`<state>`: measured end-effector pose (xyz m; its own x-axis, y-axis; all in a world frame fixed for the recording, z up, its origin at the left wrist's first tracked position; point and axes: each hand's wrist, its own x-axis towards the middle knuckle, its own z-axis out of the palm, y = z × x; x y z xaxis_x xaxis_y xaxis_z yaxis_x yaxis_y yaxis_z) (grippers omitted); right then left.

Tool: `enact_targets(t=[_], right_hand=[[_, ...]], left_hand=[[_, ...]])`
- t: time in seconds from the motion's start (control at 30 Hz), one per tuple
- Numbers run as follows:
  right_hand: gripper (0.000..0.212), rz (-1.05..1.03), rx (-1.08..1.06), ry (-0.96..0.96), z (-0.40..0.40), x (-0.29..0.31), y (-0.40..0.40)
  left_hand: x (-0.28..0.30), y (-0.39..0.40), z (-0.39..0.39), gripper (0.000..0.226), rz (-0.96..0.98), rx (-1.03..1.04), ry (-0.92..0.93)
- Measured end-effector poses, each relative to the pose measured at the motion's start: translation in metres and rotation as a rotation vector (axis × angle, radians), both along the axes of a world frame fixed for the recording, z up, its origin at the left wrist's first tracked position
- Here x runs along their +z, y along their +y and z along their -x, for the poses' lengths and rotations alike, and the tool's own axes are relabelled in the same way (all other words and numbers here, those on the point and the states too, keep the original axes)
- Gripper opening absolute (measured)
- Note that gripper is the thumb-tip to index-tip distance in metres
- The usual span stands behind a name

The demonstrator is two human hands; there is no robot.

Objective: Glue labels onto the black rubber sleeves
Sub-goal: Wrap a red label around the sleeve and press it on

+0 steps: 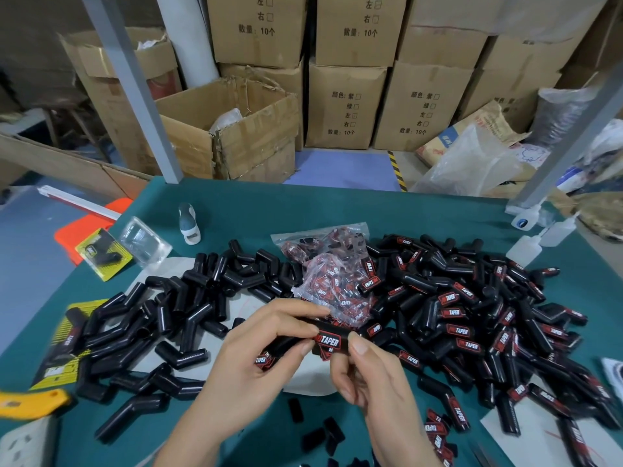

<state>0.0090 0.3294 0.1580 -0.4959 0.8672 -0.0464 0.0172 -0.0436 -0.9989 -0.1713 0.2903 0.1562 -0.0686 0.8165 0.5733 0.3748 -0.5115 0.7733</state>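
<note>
On the left of the green desk [337, 210] lies a pile of plain black sleeves [175, 318]. In the middle, the left hand [266, 345] grips one black sleeve [286, 345]. The right hand [367, 369] pinches a red label [332, 338] on it. Labelled sleeves [488, 315] lie piled on the right.

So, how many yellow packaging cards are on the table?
2: one yellow card beside the clear blister at left, another lower left under black sleeves. More may be hidden.
</note>
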Motion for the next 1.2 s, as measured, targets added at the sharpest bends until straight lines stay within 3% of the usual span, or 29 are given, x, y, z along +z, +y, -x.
enact_targets(t=[0.3, 0.43, 0.53, 0.6, 0.63, 0.7, 0.83, 0.97, 1.07, 1.2], right_hand=[[0.064, 0.005, -0.014, -0.023, -0.003, 0.003, -0.001], [0.063, -0.013, 0.003, -0.014, -0.006, 0.004, -0.002], [0.044, -0.092, -0.007, 0.047, -0.005, 0.005, -0.003], [0.024, -0.118, -0.039, 0.080, -0.001, 0.006, -0.004], [0.023, -0.124, -0.058, 0.091, 0.000, 0.005, -0.004], [0.025, -0.135, -0.085, 0.091, 0.002, 0.002, -0.005], [0.036, -0.134, -0.139, 0.110, 0.002, -0.005, -0.006], [0.028, -0.140, -0.152, 0.169, 0.003, -0.010, -0.004], [0.034, -0.120, -0.158, 0.172, 0.002, -0.013, -0.003], [0.059, -0.028, -0.154, 0.137, 0.002, -0.010, -0.003]], left_hand=[[0.001, 0.000, -0.005, 0.014, -0.016, 0.026, -0.082], [0.001, -0.002, -0.003, 0.025, 0.034, -0.057, -0.156], [0.002, -0.004, -0.006, 0.033, 0.063, -0.100, -0.208], [0.003, -0.003, -0.009, 0.030, 0.011, -0.038, -0.101], [0.003, -0.002, -0.011, 0.028, -0.031, 0.001, -0.029], [0.002, -0.001, -0.016, 0.026, -0.106, 0.063, 0.070], [0.001, -0.001, -0.025, 0.025, -0.168, 0.101, 0.081], [-0.001, -0.001, -0.025, 0.021, -0.187, 0.098, 0.095], [0.000, -0.001, -0.023, 0.022, -0.140, 0.092, 0.076], [-0.001, -0.003, -0.022, 0.022, 0.001, 0.057, -0.049]])
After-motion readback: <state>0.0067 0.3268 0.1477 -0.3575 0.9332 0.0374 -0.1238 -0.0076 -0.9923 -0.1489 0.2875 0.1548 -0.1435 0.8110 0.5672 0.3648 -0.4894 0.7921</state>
